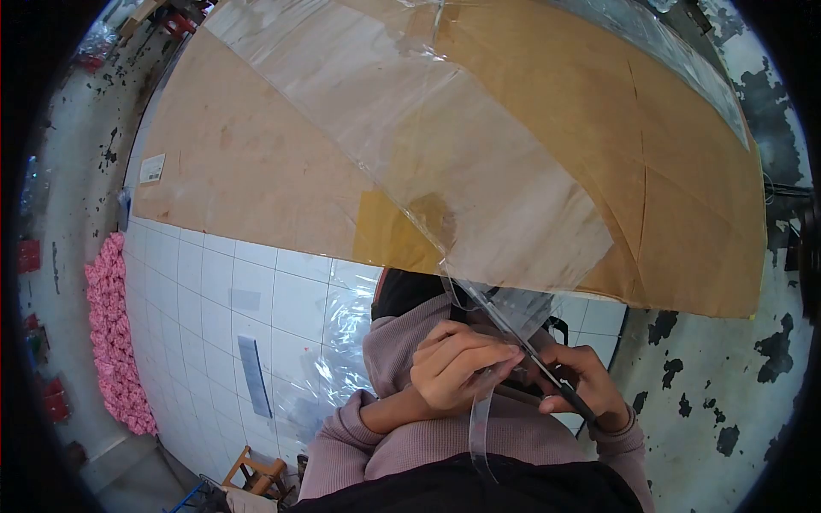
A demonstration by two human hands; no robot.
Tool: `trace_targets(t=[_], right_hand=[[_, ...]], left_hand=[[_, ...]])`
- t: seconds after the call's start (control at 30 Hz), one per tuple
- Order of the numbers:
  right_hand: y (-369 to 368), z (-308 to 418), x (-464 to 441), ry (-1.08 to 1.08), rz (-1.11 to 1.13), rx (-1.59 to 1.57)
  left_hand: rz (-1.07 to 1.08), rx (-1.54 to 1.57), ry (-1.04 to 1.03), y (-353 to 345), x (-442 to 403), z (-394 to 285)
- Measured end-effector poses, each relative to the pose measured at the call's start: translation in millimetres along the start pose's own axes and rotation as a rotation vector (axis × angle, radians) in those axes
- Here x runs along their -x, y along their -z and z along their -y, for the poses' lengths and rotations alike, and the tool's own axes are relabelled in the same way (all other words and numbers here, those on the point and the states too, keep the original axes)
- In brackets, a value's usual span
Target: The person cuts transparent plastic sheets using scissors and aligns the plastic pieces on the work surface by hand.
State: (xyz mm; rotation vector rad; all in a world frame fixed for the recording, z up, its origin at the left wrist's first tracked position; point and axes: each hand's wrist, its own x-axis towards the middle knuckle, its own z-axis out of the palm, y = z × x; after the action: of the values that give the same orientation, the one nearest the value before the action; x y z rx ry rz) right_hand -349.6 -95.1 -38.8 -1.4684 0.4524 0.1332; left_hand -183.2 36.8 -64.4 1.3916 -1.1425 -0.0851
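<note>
While the left hand pinches one clear strip, fingers closed, the half-curled right hand grips one pair of scissors.

Worktop's far edge is cut off, label near its left edge is too tiny to read, scissors' handles seem partly hidden by right hand.

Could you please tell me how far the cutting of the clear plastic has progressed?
Done: a narrow clear strip already hangs from the left hand, apparently cut.
In hand: the right hand holds scissors, blades beside the plastic sheet at the cardboard's edge.
Left: probably trimming that sheet; I cannot tell how much.
</note>
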Motion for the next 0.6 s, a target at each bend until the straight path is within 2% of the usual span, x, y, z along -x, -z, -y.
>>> trace_targets(t=[0.27,0.6], right_hand=[[-5,-9,5,-0.024,-0.022,-0.103],[0,3,6,-0.078,-0.065,0.027]], left_hand=[[0.001,0.008,0.014,-1,1,1],[-0.002,-0.021,-0.018,-4,-3,2]])
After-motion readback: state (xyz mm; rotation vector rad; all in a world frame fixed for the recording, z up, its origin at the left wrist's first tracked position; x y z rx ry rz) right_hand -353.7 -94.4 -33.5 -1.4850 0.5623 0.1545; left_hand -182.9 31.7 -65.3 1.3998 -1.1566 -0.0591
